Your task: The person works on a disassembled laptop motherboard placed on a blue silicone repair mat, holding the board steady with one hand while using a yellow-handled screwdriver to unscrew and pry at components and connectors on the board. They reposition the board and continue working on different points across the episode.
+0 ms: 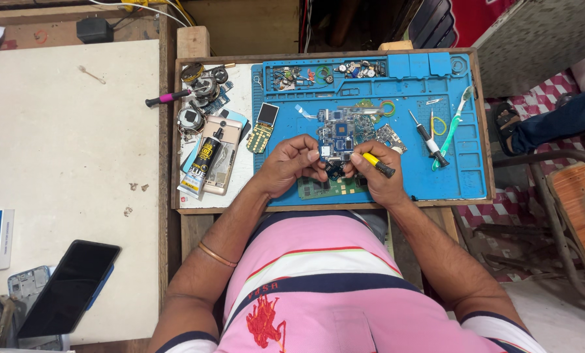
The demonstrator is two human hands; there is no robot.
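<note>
A blue mat (449,176) covers the wooden desk (194,42). At its near edge both hands meet — left hand (291,165) pinching a small dark part (335,171), right hand (378,175) clenched round a yellow-handled screwdriver (377,164), above a green circuit board (322,189).

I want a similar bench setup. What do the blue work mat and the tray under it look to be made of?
The blue work mat looks like matte silicone or rubber: moulded compartments and ribs, no glare. The tray under it appears to be bare unfinished wood, with a pale grainy raised rim. Neither can be confirmed by look alone.
</note>
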